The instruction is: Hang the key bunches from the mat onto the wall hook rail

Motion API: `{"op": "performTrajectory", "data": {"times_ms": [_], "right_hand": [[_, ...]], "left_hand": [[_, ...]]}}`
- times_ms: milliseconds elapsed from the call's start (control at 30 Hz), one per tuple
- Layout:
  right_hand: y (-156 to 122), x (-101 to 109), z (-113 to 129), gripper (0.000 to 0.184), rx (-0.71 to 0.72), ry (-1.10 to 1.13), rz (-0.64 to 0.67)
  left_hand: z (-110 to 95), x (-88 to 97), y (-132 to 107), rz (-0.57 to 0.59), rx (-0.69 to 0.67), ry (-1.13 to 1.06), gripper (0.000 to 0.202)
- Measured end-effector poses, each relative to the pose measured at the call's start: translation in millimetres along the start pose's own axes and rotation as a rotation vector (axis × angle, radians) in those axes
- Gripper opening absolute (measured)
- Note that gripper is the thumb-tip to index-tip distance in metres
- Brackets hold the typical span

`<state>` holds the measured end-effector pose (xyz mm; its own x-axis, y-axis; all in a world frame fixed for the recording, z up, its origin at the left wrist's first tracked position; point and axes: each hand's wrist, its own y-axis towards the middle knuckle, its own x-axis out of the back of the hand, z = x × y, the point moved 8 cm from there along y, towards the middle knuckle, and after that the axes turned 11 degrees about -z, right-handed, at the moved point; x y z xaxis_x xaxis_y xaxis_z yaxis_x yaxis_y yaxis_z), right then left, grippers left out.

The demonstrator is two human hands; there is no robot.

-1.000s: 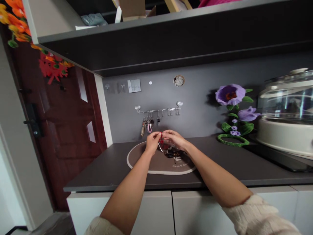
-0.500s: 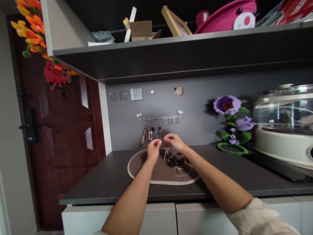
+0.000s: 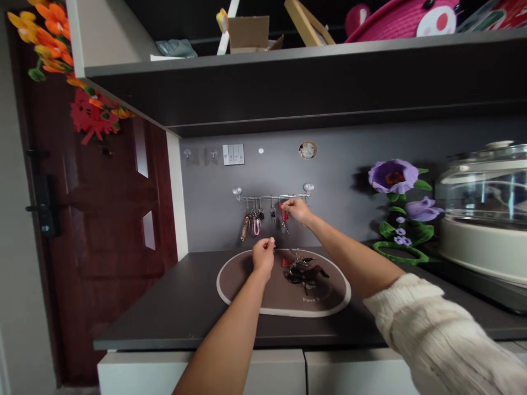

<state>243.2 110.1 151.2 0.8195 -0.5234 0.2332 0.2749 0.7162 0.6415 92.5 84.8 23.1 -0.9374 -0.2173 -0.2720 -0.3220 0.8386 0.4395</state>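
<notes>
My right hand (image 3: 298,210) is raised to the hook rail (image 3: 272,197) on the wall, its fingertips pinching a bunch of keys with a red strap (image 3: 284,218). The keys dangle just below the rail; whether their ring touches a hook is too small to tell. Lower down, over the brown oval mat (image 3: 242,282), my left hand (image 3: 262,258) is closed with thumb and finger together. What it holds, if anything, I cannot make out. A pile of more keys (image 3: 304,271) lies on the mat, beside a small red piece (image 3: 285,263). Other keys (image 3: 253,216) hang from the rail's left half.
A shelf (image 3: 263,99) juts out above the counter (image 3: 164,307). To the right stand purple flowers (image 3: 394,176) with a green base and a clear-lidded cooker (image 3: 481,230). A dark red door (image 3: 90,247) is on the left.
My right hand has lifted the keys with the red strap from just above the mat up to the rail. My left hand stays low, nearly in the same place.
</notes>
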Motion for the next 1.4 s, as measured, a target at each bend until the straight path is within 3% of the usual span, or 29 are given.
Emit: {"op": "performTrajectory", "data": {"times_ms": [200, 400, 933, 1133, 1400], "right_hand": [[29.1, -0.8, -2.4, 0.009, 0.025, -0.208, -0.098], [41.4, -7.1, 2.3, 0.014, 0.070, -0.435, -0.120], [24.9, -13.8, 10.8, 0.023, 0.238, -0.854, 0.085], [17.7, -12.5, 4.1, 0.021, 0.245, -0.768, 0.064], [9.3, -7.8, -27.0, 0.025, 0.069, -0.440, -0.031]], "left_hand": [[4.3, 0.4, 1.5, -0.006, -0.004, 0.104, 0.025], [4.0, -1.0, 2.1, 0.013, -0.026, 0.127, 0.025], [2.8, 2.2, 2.7, 0.011, -0.082, 0.201, 0.026], [5.5, 3.1, 4.0, 0.011, -0.081, 0.196, 0.025], [2.5, 2.2, 3.0, 0.037, -0.107, 0.235, 0.025]]}}
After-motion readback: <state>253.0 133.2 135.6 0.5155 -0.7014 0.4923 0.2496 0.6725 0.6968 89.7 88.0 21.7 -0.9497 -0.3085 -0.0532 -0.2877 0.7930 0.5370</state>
